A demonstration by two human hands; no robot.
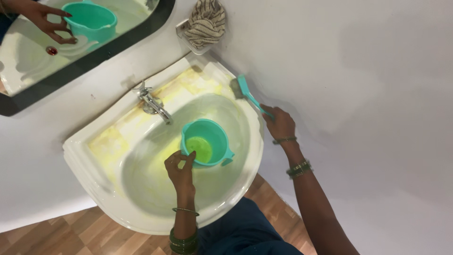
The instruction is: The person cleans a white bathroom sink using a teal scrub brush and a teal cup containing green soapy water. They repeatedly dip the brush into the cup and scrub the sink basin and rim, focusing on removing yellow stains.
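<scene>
While left hand (181,165) pinches mug (205,142) rim, right hand (280,123) grips brush (248,96)

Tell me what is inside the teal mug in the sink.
The teal mug holds a pool of yellow-green liquid at its bottom. The left hand grips its rim, hiding a bit of the near wall.
</scene>
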